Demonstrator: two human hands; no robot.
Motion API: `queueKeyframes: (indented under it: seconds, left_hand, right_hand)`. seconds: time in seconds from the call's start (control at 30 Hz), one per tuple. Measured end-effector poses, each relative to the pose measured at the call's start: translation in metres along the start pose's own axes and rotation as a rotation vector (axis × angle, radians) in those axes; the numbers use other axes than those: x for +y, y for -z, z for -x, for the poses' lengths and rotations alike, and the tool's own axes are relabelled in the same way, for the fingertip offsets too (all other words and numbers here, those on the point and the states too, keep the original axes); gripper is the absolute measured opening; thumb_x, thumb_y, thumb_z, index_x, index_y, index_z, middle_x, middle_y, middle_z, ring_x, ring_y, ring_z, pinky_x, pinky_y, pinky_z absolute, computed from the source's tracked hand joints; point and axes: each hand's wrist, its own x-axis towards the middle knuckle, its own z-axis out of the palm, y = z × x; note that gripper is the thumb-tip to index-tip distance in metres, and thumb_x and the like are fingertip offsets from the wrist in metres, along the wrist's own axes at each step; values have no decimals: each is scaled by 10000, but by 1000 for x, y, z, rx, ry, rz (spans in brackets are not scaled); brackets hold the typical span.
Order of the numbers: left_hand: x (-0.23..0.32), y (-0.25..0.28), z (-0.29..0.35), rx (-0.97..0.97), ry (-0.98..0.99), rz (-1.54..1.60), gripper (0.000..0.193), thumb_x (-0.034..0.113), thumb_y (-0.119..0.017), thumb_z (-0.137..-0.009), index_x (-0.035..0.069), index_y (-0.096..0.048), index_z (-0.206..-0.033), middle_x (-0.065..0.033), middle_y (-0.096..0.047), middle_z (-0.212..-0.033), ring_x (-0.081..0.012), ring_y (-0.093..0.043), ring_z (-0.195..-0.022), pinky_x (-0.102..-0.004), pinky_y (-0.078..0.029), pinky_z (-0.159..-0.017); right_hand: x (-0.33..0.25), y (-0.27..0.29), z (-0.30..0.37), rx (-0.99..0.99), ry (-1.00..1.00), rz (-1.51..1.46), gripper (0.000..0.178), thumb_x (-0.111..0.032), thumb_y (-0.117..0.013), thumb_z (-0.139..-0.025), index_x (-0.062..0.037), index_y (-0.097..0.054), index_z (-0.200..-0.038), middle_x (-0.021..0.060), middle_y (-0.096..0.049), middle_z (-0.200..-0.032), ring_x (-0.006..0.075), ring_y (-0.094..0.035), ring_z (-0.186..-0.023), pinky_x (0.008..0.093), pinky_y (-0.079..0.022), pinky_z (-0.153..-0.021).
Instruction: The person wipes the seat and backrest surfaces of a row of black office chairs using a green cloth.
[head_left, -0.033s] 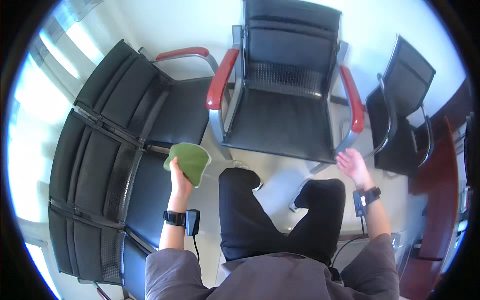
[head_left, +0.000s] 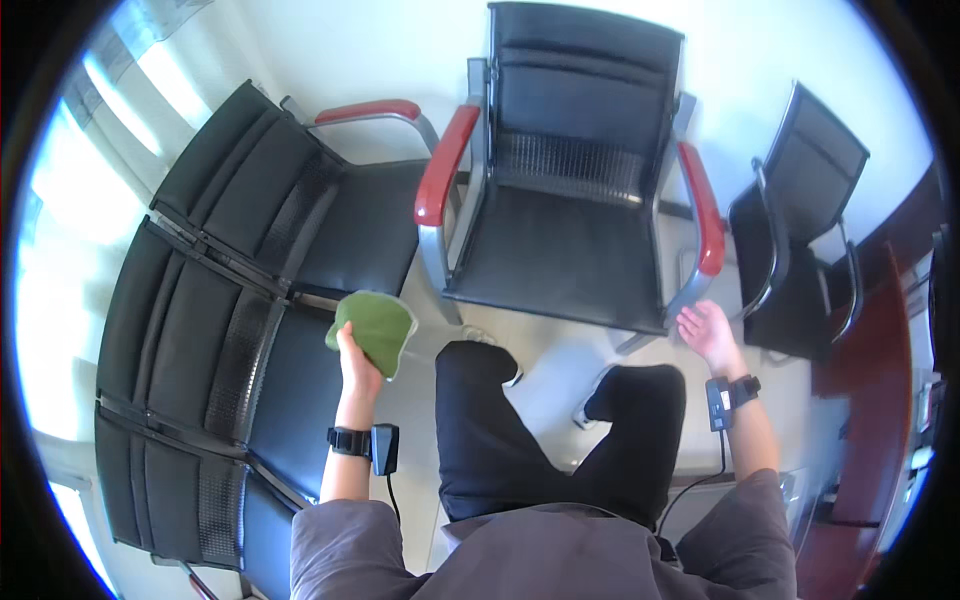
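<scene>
A flat green cloth (head_left: pixel 378 330) with rounded corners and a pale edge is gripped in my left hand (head_left: pixel 357 365). The thumb presses on its face, and the fingers are hidden behind it. It is held up beside the black seats of the row on the left. My right hand (head_left: pixel 708 335) is raised on the other side, palm up, with its fingers loosely bent and apart. Nothing lies in it. It is nearest to the front right corner of the armchair (head_left: pixel 560 240), with no contact that I can make out.
A row of joined black seats (head_left: pixel 300 385) runs along the left. The black armchair with red armrests (head_left: pixel 709 225) faces me. Another black chair (head_left: pixel 785 270) and a dark red wooden desk (head_left: pixel 870 430) stand to the right. Cables hang from both wrist straps.
The chairs appear slightly lower in the picture. The fingers of my right hand look a little more bent. My left hand keeps its hold on the green cloth.
</scene>
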Motion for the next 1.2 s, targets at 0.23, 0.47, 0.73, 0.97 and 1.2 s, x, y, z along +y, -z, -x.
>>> queueKeyframes:
  seconds: [0.23,0.47,0.73,0.97,1.2]
  left_hand:
    - [-8,12,-17,125,-37,57,391,298,-417,-824,20,-488,-1090,-111,-543,-1077,-239,-519,-997,-354,-396,-879]
    - [-34,-1,-93,309,-90,-92,323,288,-479,-755,27,-508,-943,-79,-538,-862,-185,-510,-801,-319,-407,-712]
    - [-74,-53,-258,259,-244,-639,526,385,-461,-772,-46,-460,-1073,-117,-532,-965,-217,-498,-862,-335,-397,-767]
    - [-69,-155,-253,-32,-755,-2135,791,341,-539,-752,187,-94,-1387,-147,-93,-1420,-413,-101,-1278,-634,-130,-952]
    - [-57,-203,-320,-16,-833,-2320,811,275,-654,-686,177,-208,-1357,-136,-224,-1374,-409,-299,-1178,-576,-398,-793]
  right_hand:
    - [-104,43,-96,394,588,953,507,-330,-523,-760,-142,-385,-1210,120,-498,-1048,285,-488,-960,437,-405,-786]
    - [-85,12,-123,710,567,1726,680,-501,-401,-832,-176,-148,-1373,248,-430,-1168,376,-476,-1053,503,-378,-861]
    - [-109,-7,-159,323,850,1568,665,-433,-371,-874,-159,-41,-1382,294,-506,-1019,418,-560,-855,484,-444,-749]
    - [-113,-36,-145,518,734,1814,641,-392,-447,-839,-243,-130,-1376,207,-496,-981,366,-574,-815,453,-459,-726]
    - [-104,-49,-140,579,827,1600,552,-298,-504,-816,-307,-294,-1326,153,-491,-989,326,-576,-821,407,-472,-721]
